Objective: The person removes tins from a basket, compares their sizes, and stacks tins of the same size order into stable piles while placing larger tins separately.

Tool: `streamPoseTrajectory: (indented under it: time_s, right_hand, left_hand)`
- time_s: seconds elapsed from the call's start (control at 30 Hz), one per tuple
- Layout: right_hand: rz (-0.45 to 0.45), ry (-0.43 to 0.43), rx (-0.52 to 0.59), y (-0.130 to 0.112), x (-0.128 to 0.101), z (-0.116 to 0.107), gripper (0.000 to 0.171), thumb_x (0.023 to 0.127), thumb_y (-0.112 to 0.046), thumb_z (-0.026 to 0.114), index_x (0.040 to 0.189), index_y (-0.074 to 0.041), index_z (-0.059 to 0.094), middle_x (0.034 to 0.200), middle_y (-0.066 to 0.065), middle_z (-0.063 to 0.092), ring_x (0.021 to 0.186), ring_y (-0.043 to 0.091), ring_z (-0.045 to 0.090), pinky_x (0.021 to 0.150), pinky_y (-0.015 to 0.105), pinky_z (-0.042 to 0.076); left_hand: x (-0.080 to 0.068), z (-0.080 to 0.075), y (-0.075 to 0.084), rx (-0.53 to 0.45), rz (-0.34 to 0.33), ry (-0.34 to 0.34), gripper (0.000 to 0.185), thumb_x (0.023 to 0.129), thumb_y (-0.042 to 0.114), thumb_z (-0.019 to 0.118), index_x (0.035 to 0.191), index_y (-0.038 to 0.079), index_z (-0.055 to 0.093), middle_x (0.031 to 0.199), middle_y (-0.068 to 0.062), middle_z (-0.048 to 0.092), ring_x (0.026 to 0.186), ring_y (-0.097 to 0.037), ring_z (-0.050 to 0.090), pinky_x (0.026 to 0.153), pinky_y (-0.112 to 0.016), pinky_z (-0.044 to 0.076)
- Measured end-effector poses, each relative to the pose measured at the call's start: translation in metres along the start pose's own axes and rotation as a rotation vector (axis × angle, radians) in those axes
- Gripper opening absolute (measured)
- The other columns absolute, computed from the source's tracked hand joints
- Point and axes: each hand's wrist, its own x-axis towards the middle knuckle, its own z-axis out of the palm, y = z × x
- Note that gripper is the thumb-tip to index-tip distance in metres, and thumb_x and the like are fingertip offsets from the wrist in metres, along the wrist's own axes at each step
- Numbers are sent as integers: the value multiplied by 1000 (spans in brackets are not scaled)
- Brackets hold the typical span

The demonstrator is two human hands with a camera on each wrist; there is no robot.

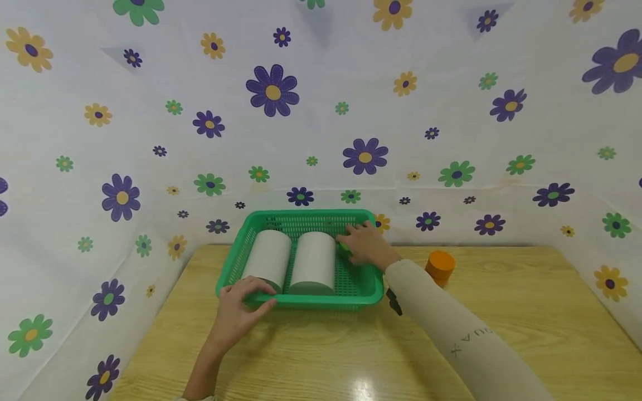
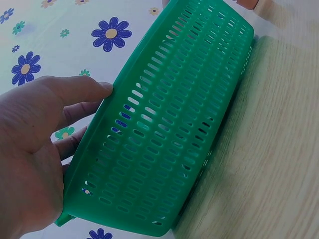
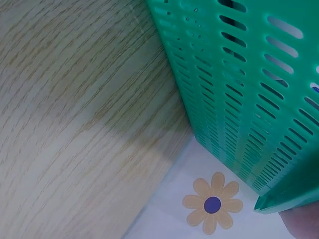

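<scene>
At the centre of the head view, a green slotted plastic basket (image 1: 301, 295) sits on the wood-grain surface (image 1: 351, 356), the left hand (image 1: 238, 312) curled over its near rim and the right hand (image 1: 366, 245) resting inside at a small green item. Its two smooth grey cylinders (image 1: 313, 262) likely roll; the light, slightly flexible basket is best gripped at opposite rims. An orange lidded jar (image 1: 439, 267) stands at right.

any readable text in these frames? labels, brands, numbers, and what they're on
"X AUA" or similar, dark letters on the pale sleeve of the right arm, seen upside down in the head view; the reading is unsure.
Green basket, the two white rolls and the orange container: no text visible.
</scene>
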Motion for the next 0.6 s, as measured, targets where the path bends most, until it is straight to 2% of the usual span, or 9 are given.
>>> streamPoseTrajectory:
  time_s: [0.33,0.6]
  right_hand:
    - [-8,4,13,1,2,5,44,96,-24,71,138,-27,58,139,17,59,124,34,58,104,56,38]
    - [-21,24,51,2,2,5,39,97,-23,70,134,-26,61,129,12,66,123,31,59,103,58,38]
  left_hand:
    - [0,0,-1,-13,8,0,23,82,9,85,94,24,73,97,15,70,100,-15,63,88,-48,22]
    - [0,1,-1,-8,17,4,24,82,8,86,94,23,73,97,14,70,99,-16,63,87,-48,21]
